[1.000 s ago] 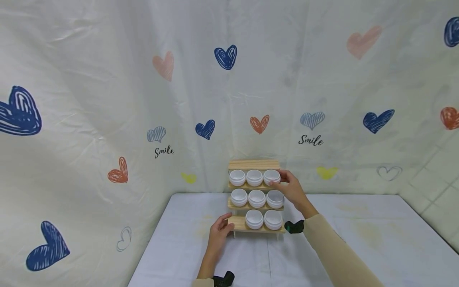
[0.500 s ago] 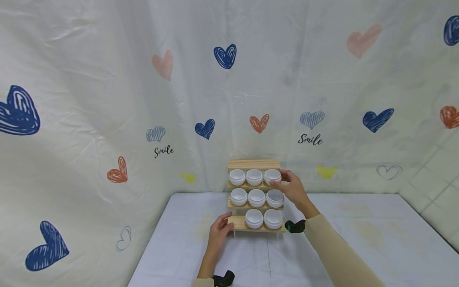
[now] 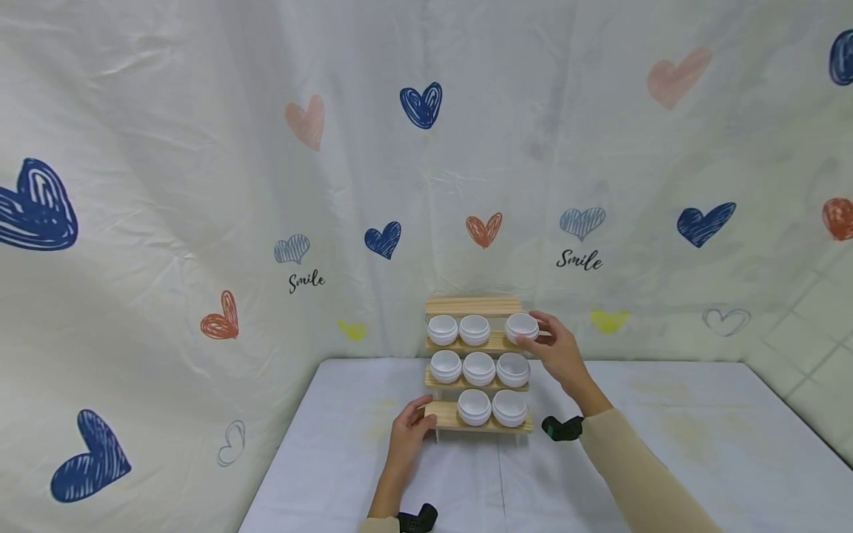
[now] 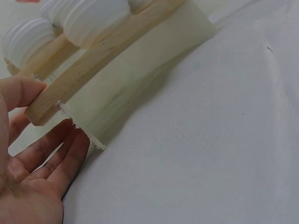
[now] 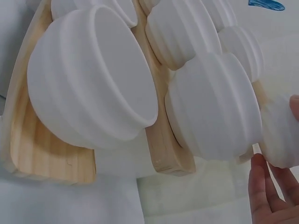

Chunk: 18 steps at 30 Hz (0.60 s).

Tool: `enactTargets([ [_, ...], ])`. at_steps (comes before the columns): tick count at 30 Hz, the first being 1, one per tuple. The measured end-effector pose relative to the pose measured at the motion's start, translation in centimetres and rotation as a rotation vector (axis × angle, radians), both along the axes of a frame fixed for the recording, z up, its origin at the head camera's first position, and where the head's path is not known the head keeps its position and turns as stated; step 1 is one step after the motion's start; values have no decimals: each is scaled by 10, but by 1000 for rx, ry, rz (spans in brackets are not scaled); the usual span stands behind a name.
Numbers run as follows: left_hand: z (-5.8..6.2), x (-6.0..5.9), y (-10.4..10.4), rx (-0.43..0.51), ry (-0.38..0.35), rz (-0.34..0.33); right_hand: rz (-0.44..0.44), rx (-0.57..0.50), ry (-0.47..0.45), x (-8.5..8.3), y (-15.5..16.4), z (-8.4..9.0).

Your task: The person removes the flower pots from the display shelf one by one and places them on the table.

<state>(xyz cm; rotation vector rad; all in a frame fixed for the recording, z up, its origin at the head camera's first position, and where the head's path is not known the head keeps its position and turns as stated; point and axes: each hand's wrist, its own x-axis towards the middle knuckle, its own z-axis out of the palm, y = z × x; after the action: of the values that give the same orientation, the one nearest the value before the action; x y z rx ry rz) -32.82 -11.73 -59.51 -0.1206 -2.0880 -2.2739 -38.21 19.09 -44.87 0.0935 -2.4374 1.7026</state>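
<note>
A wooden tiered rack [image 3: 473, 305] stands at the table's far edge with white ribbed bowls on its shelves. My right hand [image 3: 535, 334] grips the rightmost bowl [image 3: 521, 326] of the upper row, which sits off to the right, apart from its two neighbours. In the right wrist view that bowl [image 5: 280, 135] is at the frame's right edge, with my fingertips [image 5: 266, 191] below it. My left hand [image 3: 421, 416] pinches the left end of the bottom shelf [image 3: 443, 416], thumb [image 4: 18, 91] above and fingers under the plank [image 4: 103, 56]. Two bowls [image 3: 492, 406] sit on that shelf.
The table wears a white cloth [image 3: 666, 444]. A curtain printed with hearts [image 3: 420, 105] hangs close behind the rack and along the left. Three bowls [image 3: 478, 368] fill the middle shelf. The rack's top plank is bare.
My right hand has drawn the upper row's right bowl sideways to the right, opening a gap beside the middle bowl. The left hand has stayed on the bottom shelf.
</note>
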Motion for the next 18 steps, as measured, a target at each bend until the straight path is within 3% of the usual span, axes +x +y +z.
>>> enactTargets([
  [18, -2, 1, -1, -35, 16, 0, -8, 4, 31, 18, 19, -2],
])
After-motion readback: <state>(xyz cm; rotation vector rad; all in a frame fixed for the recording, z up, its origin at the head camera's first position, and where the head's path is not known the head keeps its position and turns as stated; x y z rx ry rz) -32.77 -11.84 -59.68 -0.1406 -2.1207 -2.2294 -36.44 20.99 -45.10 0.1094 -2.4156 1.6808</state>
